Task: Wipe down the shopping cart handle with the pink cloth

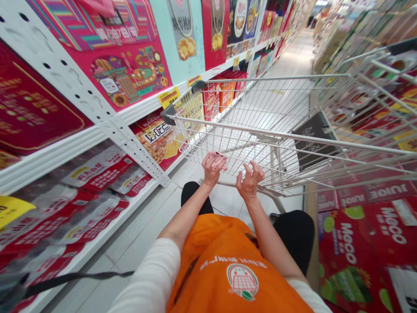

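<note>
Fingers of my left hand (212,168) are wrapped round a crumpled pink cloth (219,160), just beside the lower wires of the shopping cart (241,130). To its right, my right hand (250,180) has its fingers curled but apart, with nothing visible in them, near the cart's wire side. Whether it touches the wires I cannot tell. The cart's basket shows no goods inside. An orange apron (218,261) covers my front below both hands.
White shelves (137,111) with boxed and bagged snacks run along the left. Red drink cartons (352,252) are stacked at the right. A black strap (81,276) hangs at the lower left. The tiled aisle (286,65) stretches beyond the cart.
</note>
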The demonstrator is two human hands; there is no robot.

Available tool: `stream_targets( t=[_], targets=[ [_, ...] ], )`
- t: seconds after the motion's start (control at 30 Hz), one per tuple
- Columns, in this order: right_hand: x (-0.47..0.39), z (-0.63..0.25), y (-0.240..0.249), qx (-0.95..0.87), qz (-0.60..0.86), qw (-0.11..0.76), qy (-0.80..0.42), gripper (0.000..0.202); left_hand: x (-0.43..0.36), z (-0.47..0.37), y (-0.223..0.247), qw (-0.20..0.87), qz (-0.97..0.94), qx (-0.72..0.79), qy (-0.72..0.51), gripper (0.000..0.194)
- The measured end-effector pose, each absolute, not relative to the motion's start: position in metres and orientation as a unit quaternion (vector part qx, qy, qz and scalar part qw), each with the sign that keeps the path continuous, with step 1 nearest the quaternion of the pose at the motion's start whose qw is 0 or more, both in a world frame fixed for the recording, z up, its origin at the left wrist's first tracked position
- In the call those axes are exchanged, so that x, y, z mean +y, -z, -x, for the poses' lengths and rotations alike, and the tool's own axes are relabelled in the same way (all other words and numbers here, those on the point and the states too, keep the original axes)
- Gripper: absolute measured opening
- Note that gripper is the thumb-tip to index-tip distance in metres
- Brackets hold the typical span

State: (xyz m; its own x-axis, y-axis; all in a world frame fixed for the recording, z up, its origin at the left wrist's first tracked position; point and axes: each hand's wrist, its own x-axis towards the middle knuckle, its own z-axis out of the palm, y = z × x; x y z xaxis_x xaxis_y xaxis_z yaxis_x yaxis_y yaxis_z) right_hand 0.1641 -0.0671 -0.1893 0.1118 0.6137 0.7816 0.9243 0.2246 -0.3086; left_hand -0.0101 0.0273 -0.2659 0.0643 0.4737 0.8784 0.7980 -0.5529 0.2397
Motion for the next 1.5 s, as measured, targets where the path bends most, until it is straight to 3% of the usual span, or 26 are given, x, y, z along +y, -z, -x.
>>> stream_targets(
  t=[0.17,0.43,0.57,0.87,1.03,1.23,1.5],
  targets=[
    [-0.066,-0.167,0.189,-0.627,0.609,0.453,0.173,0.043,0.038,-0.016,0.26,0.104,0.743,-0.431,0.501,0.014],
    [-0.069,-0.184,0.189,-0.642,0.599,0.435,0.2,0.043,0.009,-0.005,0.28,0.111,0.776,-0.413,0.464,0.02],
    [-0.068,-0.186,0.186,-0.648,0.596,0.426,0.21,0.04,0.022,-0.013,0.271,0.116,0.755,-0.412,0.497,0.012],
    [-0.069,-0.187,0.177,-0.652,0.589,0.43,0.208,0.035,0.024,-0.028,0.28,0.1,0.786,-0.364,0.489,0.018],
    [-0.067,-0.188,0.182,-0.659,0.587,0.431,0.189,0.043,0.008,-0.022,0.284,0.128,0.772,-0.381,0.493,0.024],
    [-0.065,-0.189,0.187,-0.654,0.577,0.46,0.169,0.045,0.015,-0.048,0.272,0.143,0.768,-0.357,0.513,0.015],
    [-0.068,-0.203,0.183,-0.686,0.557,0.447,0.139,0.059,-0.005,-0.048,0.279,0.178,0.757,-0.341,0.528,0.028]
  ],
)
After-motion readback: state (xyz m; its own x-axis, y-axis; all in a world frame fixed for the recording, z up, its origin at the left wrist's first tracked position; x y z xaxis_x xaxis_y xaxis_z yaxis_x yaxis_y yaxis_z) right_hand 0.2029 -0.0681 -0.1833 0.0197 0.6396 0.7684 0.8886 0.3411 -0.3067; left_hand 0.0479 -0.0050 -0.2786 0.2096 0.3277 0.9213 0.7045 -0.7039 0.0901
